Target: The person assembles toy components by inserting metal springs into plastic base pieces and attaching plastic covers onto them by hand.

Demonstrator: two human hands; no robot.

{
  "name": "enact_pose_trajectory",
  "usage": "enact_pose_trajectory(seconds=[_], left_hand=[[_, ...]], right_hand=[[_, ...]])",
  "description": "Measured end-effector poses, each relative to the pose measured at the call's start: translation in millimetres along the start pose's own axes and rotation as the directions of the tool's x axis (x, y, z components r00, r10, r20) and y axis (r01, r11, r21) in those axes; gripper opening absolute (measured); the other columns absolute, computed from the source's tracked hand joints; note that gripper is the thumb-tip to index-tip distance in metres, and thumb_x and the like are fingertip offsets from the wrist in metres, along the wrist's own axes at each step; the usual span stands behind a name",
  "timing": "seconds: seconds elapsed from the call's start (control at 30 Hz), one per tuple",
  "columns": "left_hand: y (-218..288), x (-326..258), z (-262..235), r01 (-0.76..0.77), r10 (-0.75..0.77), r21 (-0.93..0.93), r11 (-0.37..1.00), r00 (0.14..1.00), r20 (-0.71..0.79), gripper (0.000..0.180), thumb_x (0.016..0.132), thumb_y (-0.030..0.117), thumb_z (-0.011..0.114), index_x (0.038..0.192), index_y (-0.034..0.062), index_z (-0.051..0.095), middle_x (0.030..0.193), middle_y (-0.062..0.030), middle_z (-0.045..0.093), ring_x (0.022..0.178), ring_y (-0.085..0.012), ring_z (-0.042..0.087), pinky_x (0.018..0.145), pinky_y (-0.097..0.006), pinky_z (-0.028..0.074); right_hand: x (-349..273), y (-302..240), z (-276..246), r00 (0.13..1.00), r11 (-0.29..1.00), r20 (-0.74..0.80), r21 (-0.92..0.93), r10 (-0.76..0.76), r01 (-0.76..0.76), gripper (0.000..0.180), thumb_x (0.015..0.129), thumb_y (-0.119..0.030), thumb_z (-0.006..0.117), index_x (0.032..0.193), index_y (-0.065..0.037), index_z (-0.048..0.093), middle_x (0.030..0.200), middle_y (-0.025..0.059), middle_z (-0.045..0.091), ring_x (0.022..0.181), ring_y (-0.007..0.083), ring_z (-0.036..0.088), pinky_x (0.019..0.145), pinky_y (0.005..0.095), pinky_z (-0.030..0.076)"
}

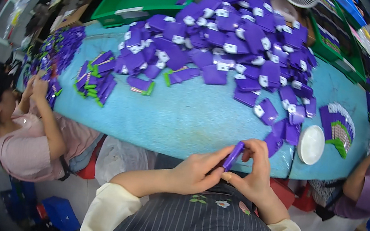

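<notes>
Just past the near edge of the table, my left hand [198, 171] and my right hand [256, 168] meet around a flat purple piece [234, 155], turned almost edge-on. The left fingers and thumb pinch its left side. On the other side, my right thumb and curled fingers grip it. Beyond my right hand, a few flat purple pieces [291, 133] lie on the blue table [179, 124]. A large heap of flat purple pieces with white tabs [225, 39] spreads across the far middle.
A white oval dish [311, 144] sits right of my hands, beside a fanned purple-and-green stack [338, 128]. Purple-and-green pieces [95, 78] lie left. Green bins [139, 4] stand behind. People work at left [29, 127] and right [367, 186].
</notes>
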State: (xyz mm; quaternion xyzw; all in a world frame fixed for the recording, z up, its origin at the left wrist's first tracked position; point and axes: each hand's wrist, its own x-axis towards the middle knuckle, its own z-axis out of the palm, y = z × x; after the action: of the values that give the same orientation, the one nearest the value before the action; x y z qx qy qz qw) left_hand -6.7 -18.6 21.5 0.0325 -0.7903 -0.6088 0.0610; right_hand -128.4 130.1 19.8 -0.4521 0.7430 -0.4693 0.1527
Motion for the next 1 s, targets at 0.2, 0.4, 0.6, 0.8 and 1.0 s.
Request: enact_pose_trajectory(seconds=[0.2, 0.4, 0.6, 0.8, 1.0], left_hand=[[-32, -12, -17, 0.068, -0.099, -0.123, 0.99, 0.958, -0.268, 0.028, 0.086, 0.007, 0.054, 0.113, -0.0018, 0.051, 0.083, -0.0136, 0.061, 0.068, -0.0208, 0.06, 0.06, -0.031, 0.047], [-55, -22, -209, 0.384, 0.174, 0.451, 0.806, 0.574, -0.8, 0.022, 0.09, 0.019, 0.056, 0.086, -0.0021, 0.055, 0.069, -0.0048, 0.053, 0.067, -0.0102, 0.051, 0.061, -0.026, 0.042], [-124, -82, -393, 0.457, 0.082, 0.392, 0.798, 0.562, -0.823, 0.034, 0.094, 0.03, 0.051, 0.102, -0.0015, 0.061, 0.087, -0.0033, 0.061, 0.081, -0.011, 0.052, 0.076, -0.025, 0.041], [-115, -59, -346, 0.449, -0.258, 0.089, 0.889, 0.652, -0.713, 0.033, 0.094, 0.031, 0.051, 0.08, 0.0025, 0.06, 0.068, 0.0059, 0.053, 0.063, -0.0048, 0.043, 0.056, -0.023, 0.035], [-94, -53, -272, 0.576, -0.19, 0.345, 0.741, 0.673, -0.715, 0.031, 0.093, 0.027, 0.051, 0.086, -0.0017, 0.059, 0.066, -0.0037, 0.055, 0.064, -0.0099, 0.046, 0.058, -0.029, 0.04]], right_hand=[[0, -6, 16, 0.992, 0.979, -0.066, -0.178, -0.109, 0.095, 0.071, 0.057, -0.006, 0.08, 0.116, 0.005, 0.043, 0.104, 0.0182, 0.047, 0.088, 0.0293, 0.049, 0.071, 0.034, 0.044], [49, -15, 13, 0.99, 0.881, 0.135, -0.464, -0.038, 0.096, 0.071, 0.06, -0.008, 0.078, 0.121, 0.003, 0.044, 0.118, 0.0189, 0.048, 0.103, 0.035, 0.05, 0.084, 0.0386, 0.043], [126, -29, 114, 0.768, 0.661, 0.41, -0.399, -0.491, 0.636, 0.049, 0.073, -0.007, 0.056, 0.121, -0.001, 0.049, 0.127, 0.0135, 0.049, 0.109, 0.0277, 0.05, 0.084, 0.0379, 0.043], [162, -11, 168, 0.664, 0.362, 0.369, -0.619, -0.65, 0.697, 0.036, 0.075, -0.011, 0.053, 0.109, 0.0, 0.056, 0.113, 0.0129, 0.056, 0.105, 0.0253, 0.052, 0.081, 0.0384, 0.043], [110, -14, 110, 0.698, 0.616, 0.532, -0.363, -0.479, 0.699, 0.021, 0.069, -0.012, 0.059, 0.089, -0.005, 0.058, 0.082, 0.0058, 0.054, 0.082, 0.0208, 0.052, 0.07, 0.0339, 0.044]])
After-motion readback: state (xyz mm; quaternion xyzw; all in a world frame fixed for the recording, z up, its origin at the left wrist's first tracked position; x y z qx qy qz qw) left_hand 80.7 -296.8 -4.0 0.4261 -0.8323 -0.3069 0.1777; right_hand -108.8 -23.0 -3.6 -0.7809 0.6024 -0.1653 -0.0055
